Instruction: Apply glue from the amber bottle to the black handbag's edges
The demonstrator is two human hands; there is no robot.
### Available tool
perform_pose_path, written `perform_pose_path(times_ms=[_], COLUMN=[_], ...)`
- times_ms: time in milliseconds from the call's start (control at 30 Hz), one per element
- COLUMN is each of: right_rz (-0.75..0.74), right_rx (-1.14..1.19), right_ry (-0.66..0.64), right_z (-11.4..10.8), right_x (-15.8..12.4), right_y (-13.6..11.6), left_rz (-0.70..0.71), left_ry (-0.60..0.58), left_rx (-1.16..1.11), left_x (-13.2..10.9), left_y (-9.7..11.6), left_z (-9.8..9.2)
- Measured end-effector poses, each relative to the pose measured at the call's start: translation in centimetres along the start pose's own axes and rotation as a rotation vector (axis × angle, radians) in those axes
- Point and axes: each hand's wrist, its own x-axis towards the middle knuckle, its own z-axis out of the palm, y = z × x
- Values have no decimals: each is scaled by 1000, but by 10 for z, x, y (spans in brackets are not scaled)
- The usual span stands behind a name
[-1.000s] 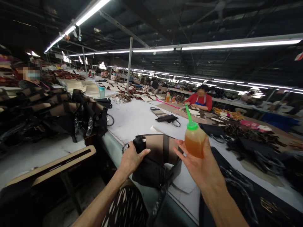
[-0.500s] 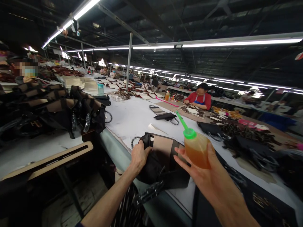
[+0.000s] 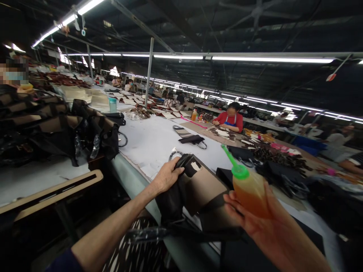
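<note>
My left hand (image 3: 166,177) is closed on the top edge of a black and tan bag (image 3: 195,189) that hangs over the near edge of the white worktable (image 3: 153,141). My right hand (image 3: 261,223) grips a squeeze bottle of amber liquid (image 3: 249,190) with a green cap and a green nozzle pointing up and left. The bottle is held upright just right of the bag, above the table. A black strap of the bag trails below toward my lap.
A pile of black and tan bags (image 3: 51,128) lies on the left bench. A person in a red top (image 3: 231,119) works across the table, with dark leather pieces (image 3: 272,158) spread at the right. A small dark bag (image 3: 193,139) and a teal cup (image 3: 112,105) lie farther back.
My left hand has lifted the bag's top edge up and to the right. My right hand with the bottle has drifted right and lower in view. The camera has turned slightly.
</note>
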Motion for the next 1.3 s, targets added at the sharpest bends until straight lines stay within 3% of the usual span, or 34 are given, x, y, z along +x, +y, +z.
perform_pose_path(times_ms=[233,367,467,667,1067,1300], right_rz=[-285,-464,-585,-787,-901,-872], right_rx=[-295,-597,-839,-1197,-1343,-1340], right_ry=[59,52,117,114,-71,-144], right_z=[-19,-26,-27,-20,-17,-16], right_x=[-13,-8,-8,-16,-10,-10], right_y=[-9,-18,-25,-27,0,4], left_rz=[-66,-125,-187,-248,-323,-326], left_ry=[-317,-454,-539,-676,-876,-910], left_rx=[-192,-281,-342,-203,-115,-57], left_x=[-7,-16,-20,-21,-14,-13], left_y=[8,7,6,5,2,4], left_z=[-26,-35,-42,-58,-71,-71])
